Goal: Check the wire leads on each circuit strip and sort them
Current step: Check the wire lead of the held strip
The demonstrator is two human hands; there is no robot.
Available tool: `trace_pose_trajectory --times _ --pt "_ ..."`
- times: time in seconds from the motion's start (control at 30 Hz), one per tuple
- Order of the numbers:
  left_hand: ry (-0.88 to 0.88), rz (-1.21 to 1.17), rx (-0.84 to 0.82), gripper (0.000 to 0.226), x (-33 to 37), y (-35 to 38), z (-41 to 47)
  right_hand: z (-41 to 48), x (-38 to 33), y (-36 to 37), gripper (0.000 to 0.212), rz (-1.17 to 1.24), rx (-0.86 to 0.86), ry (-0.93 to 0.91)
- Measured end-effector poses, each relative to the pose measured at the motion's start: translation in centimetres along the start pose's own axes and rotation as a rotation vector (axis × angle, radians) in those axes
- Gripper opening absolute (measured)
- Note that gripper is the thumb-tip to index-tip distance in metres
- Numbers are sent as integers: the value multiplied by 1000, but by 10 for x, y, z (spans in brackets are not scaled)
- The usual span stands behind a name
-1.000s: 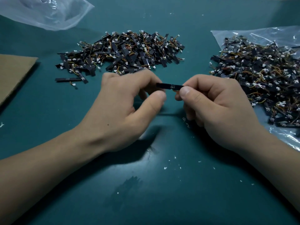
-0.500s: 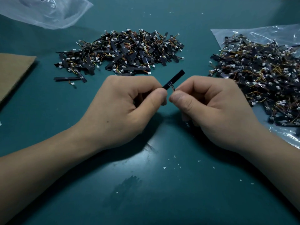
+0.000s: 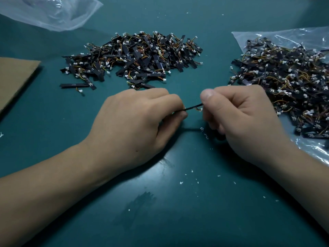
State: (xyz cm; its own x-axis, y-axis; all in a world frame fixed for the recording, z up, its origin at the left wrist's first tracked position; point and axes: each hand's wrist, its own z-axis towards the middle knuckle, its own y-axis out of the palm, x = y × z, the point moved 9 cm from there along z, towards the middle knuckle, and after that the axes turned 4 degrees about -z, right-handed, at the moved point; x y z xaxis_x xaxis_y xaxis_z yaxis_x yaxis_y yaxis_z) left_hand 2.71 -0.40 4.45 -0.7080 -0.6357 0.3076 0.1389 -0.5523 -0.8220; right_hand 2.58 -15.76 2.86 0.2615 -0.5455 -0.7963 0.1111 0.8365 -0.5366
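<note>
Strip [image 3: 193,106] sat mid-frame, lifted off the table [image 3: 178,202] and bridging the gap between both hands. Long axis ran left-right across the frame, right end a touch higher. It was seen nearly edge-on, so the face was unreadable. The wire leads [image 3: 197,108] and small white plug [image 3: 201,109] hung at the right end, just under the right thumb.

Left hand [image 3: 135,125] pinched the left end between thumb and forefinger, other fingers curled under. Right hand [image 3: 238,120] pinched the lead end, thumb on top, and the rest of its grip was hidden behind the knuckles. Both hands were closed on the same strip, neither free.

Out from there:
- centre pile [image 3: 138,57] of strips lay loose on the table, up-frame of the left hand and nearer to it than to the right
- right pile [image 3: 284,82] sat on a clear plastic bag [image 3: 267,36], just beside the right hand's knuckles
- a second bag [image 3: 53,13] was at upper left, well apart, and its contents could not be made out
- cardboard [image 3: 14,77] at the left edge

My read: the lead check was in progress, with the leads at the right hand's end — that hand looked placed to tug or flex them while the left anchored the strip. Which pile was the checked one I couldn't tell. My guess is the bag was stock and the centre pile was output. If so, the left hand had the short path — straight up-frame, strip carried crosswise to the travel.
</note>
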Motion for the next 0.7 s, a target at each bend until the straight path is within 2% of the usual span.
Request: trace_pose_trajectory --times 0.1,0.27,0.43,0.7 --pt "-50 -92 -28 23 -5 2 1 2 1 0 37 -14 2 5" --pt "-123 -305 -32 19 -13 4 4 -1 -6 4 29 -15 -33 -46" --pt "-80 -350 -42 16 -9 2 6 -2 -9 13 23 -39 -145 -55" --pt "-61 -355 -38 15 -7 1 6 -3 -10 17 19 21 -210 -41"
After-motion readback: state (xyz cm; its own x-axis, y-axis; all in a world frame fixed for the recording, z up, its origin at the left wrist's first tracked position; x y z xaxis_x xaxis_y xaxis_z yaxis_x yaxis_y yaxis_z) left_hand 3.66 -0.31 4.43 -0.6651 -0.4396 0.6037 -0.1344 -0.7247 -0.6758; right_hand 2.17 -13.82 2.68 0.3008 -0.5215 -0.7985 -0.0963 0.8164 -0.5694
